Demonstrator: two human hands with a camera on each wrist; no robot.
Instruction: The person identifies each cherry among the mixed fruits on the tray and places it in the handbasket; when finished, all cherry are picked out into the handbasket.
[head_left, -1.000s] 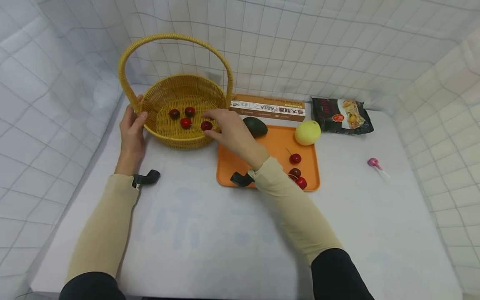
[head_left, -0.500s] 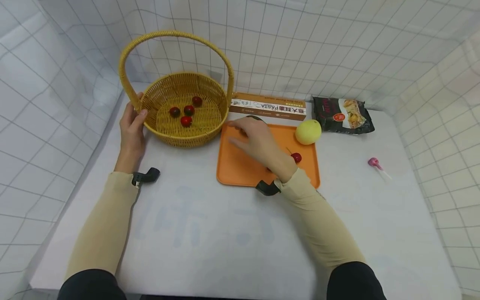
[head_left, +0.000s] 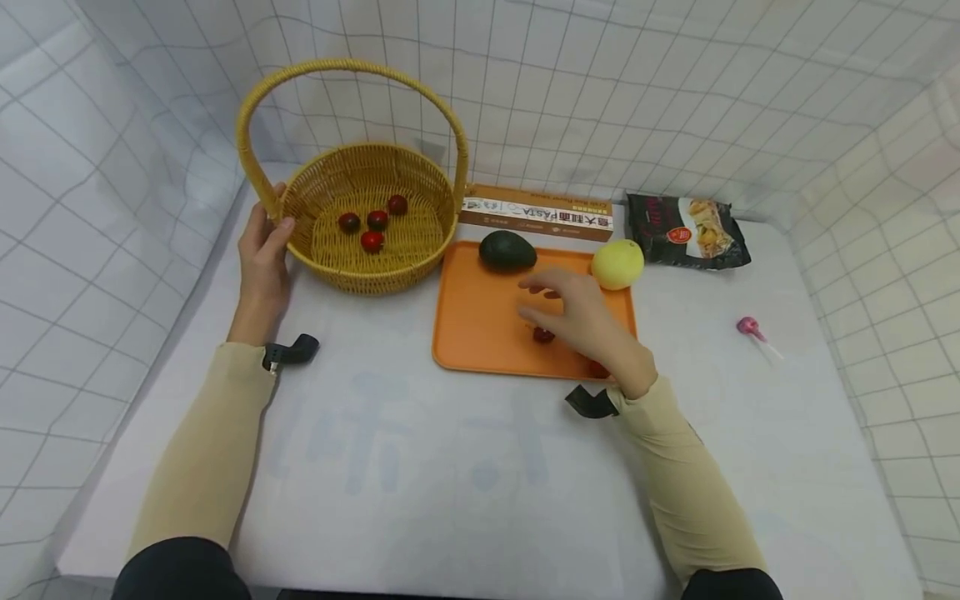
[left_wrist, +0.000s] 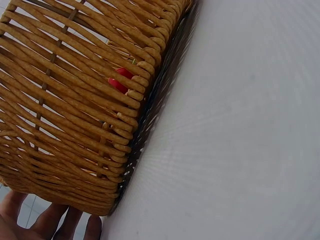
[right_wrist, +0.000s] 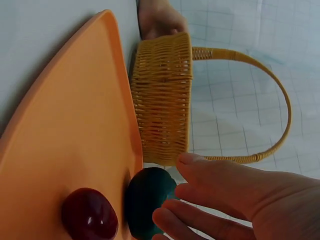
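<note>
My left hand (head_left: 262, 267) holds the yellow wicker basket (head_left: 360, 283) at its left side, the thumb over the rim by the handle's foot. In the left wrist view, its fingertips (left_wrist: 52, 217) lie against the woven wall. Several dark red cherries (head_left: 372, 242) sit inside the basket. Over the orange tray (head_left: 472, 333), my right hand (head_left: 585, 317) is spread with nothing in its grasp. A dark cherry (head_left: 543, 335) lies just below its thumb; another cherry (head_left: 597, 369) is partly covered by the wrist. The right wrist view shows a glossy cherry (right_wrist: 90, 215) apart from the fingers.
A dark green avocado (head_left: 507, 251) lies at the tray's back edge, and a yellow round fruit (head_left: 617, 264) at its back right corner. Behind stand a pasta box (head_left: 536, 215) and a black food bag (head_left: 687, 232). A pink lollipop (head_left: 748, 326) lies far right.
My right hand has let a cherry go in the basket, where it rolled back, and has moved right and nearer over the tray. The left hand stays on the basket.
</note>
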